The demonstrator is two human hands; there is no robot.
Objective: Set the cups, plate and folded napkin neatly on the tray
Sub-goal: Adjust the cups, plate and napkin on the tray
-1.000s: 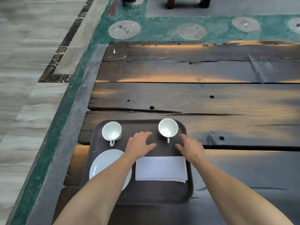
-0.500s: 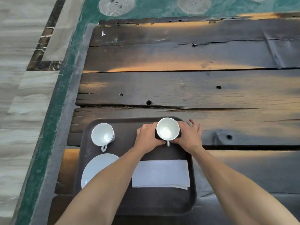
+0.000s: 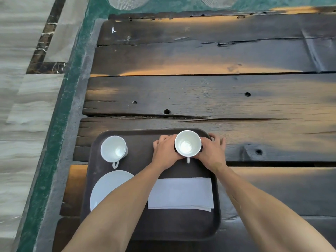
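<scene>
A dark brown tray [image 3: 141, 140] lies on the wooden table near its left front. At the tray's far right stands a white cup [image 3: 187, 144], handle toward me. My left hand [image 3: 165, 153] cups its left side and my right hand [image 3: 211, 153] its right side, both touching it. A second white cup [image 3: 113, 148] stands at the tray's far left, untouched. A white plate [image 3: 107, 186] lies at the near left, partly hidden by my left forearm. A folded white napkin [image 3: 181, 192] lies at the near right of the tray.
The table [image 3: 200, 95] is made of dark rough planks with gaps and holes, stretching far and to the right. Its left edge runs close to the tray, with a green strip [image 3: 60, 110] and pale floor [image 3: 20, 106] beyond.
Both hands moved forward from above the napkin and closed around the right cup. The view has dipped and come nearer the tray.
</scene>
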